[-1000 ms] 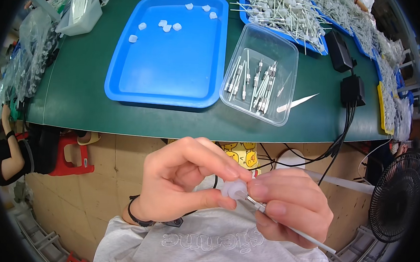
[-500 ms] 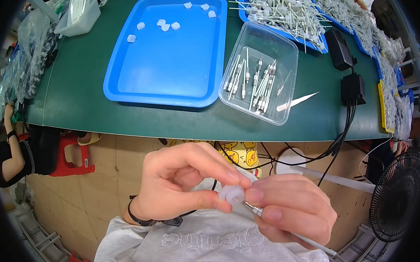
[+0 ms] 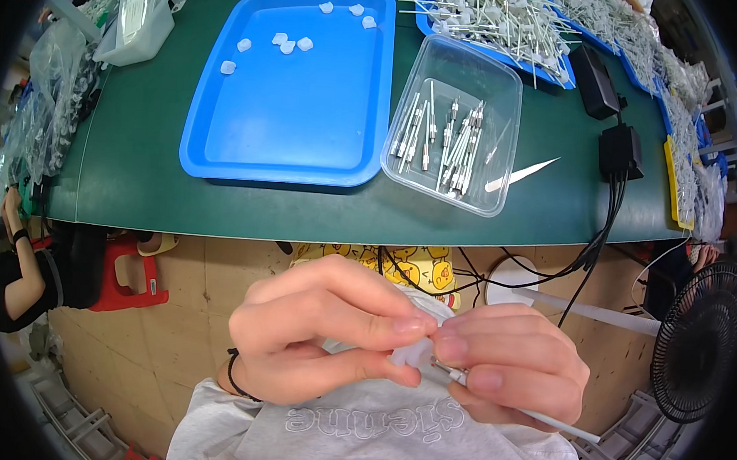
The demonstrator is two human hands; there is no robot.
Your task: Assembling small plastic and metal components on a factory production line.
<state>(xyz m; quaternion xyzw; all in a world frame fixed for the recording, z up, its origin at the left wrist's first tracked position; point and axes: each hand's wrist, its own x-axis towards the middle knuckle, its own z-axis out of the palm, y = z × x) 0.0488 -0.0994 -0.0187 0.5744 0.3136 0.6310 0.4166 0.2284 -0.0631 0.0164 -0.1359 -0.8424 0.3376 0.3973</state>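
My left hand [image 3: 305, 322] pinches a small translucent white plastic piece [image 3: 410, 355] between thumb and fingers, above my lap. Closed round a thin white rod with a metal fitting [image 3: 566, 427], my right hand [image 3: 528, 363] holds it slanting down to the right. The rod's metal tip points at the plastic piece, close to it; whether they touch is hard to tell. Fingertips of both hands meet over the piece and hide part of it.
Beyond the table edge lies a blue tray [image 3: 191, 150] with several white plastic pieces. Beside it stand a clear box [image 3: 505, 175] of metal-ended rods and white pointed tweezers [image 3: 526, 174]. A heaped blue tray [image 3: 565, 74], black cabled boxes [image 3: 621, 152] and a fan [image 3: 696, 343] are to the right.
My left hand has turned slightly and its fingers now cover more of the plastic piece. The right hand and rod have shifted only a little.
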